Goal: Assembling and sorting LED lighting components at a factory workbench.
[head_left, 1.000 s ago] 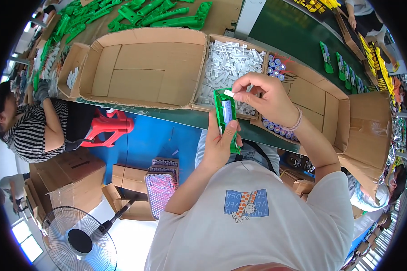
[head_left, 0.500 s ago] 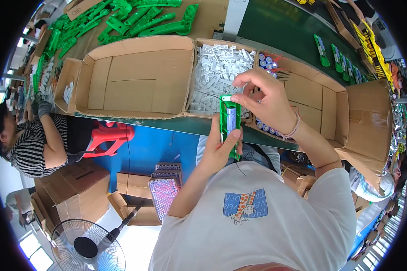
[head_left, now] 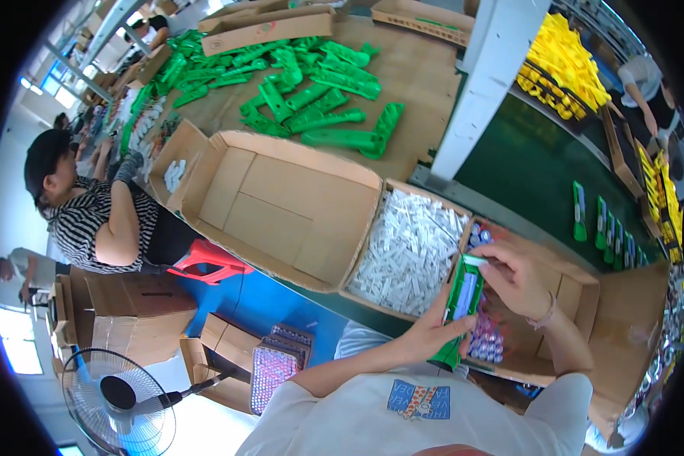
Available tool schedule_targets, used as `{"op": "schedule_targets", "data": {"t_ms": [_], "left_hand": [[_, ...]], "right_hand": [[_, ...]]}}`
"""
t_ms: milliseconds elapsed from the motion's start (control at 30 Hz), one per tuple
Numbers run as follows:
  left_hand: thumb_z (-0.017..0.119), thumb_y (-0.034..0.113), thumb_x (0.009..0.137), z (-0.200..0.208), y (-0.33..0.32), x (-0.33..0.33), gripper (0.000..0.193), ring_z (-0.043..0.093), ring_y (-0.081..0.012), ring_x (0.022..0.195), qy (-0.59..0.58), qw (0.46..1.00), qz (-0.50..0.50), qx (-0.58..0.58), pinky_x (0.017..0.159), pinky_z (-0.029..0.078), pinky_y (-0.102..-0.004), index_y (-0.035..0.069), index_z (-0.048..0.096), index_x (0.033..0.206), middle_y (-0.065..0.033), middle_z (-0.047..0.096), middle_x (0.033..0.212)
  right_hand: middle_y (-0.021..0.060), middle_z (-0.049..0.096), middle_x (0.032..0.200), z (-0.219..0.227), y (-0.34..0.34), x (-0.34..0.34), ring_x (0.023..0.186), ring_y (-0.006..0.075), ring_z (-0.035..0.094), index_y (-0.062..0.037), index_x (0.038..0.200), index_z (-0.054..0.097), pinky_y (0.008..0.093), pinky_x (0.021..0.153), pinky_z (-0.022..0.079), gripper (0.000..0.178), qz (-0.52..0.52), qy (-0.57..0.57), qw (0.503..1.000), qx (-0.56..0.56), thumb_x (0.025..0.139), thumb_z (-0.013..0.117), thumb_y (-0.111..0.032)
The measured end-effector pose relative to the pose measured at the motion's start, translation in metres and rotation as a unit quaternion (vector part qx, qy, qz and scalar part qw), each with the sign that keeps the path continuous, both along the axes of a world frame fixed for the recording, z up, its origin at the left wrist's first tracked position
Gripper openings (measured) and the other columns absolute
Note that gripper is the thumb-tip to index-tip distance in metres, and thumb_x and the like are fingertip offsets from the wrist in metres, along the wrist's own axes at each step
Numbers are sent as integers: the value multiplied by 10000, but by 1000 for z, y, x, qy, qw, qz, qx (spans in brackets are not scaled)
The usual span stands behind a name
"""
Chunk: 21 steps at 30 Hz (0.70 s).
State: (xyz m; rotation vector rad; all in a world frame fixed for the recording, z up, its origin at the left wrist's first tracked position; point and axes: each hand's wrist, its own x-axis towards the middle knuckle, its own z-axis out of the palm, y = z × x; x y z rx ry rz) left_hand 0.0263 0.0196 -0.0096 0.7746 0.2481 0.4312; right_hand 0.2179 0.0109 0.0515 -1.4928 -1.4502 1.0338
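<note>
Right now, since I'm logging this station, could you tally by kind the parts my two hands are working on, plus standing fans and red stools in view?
Green housing: 1
Blue cylindrical cell in the housing: 1
Small white piece: 1
Standing fan: 1
Red stool: 1
Total: 5

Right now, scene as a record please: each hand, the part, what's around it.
left hand: holds green housing
housing contents: blue cell
right hand: fingers on white piece at housing's far end
white piece seated: cannot tell
left of housing: loose white parts
farther off: loose green shells
</note>
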Motion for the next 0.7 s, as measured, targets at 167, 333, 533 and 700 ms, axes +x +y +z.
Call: {"op": "schedule_targets", "data": {"t_ms": [167, 333, 533, 700], "left_hand": [[513, 140, 994, 8, 8, 14, 415, 583, -114, 645, 27, 998, 5, 60, 542, 509, -268, 83, 251, 1311, -63, 487, 941], [533, 162, 988, 12, 14, 9, 496, 581, -125, 635, 10, 998, -65, 6, 530, 500, -269, 90, 220, 1367, -61, 498, 886], [543, 153, 983, 7, 12, 4, 606, 570, -122, 632, -45, 998, -38, 3, 539, 492, -267, 100, 153, 1443, -60, 498, 913], [533, 133, 982, 7, 7, 5, 593, 578, -131, 738, -33, 998, -50, 25, 624, 501, -283, 97, 163, 1443, -69, 483, 1003]], "right_hand": [[99, 645, 932, -5, 5, 19, 848, 149, 657, 10, 1013, 649, 259, 721, 534, 230, -1, -95, 991, 98, 783, 644, 11], [118, 681, 743, 9, 5, 28, 661, 235, 665, -12, 859, 697, 292, 641, 535, 186, -1, -232, 942, 242, 676, 718, -37], [55, 660, 840, 0, 1, 7, 711, 115, 634, 6, 980, 630, 237, 564, 520, 219, -31, 170, 983, 61, 779, 697, -50], [19, 615, 795, 3, -5, 7, 679, 64, 577, -4, 969, 614, 197, 523, 482, 121, -61, 141, 987, -50, 891, 586, -91]]}}
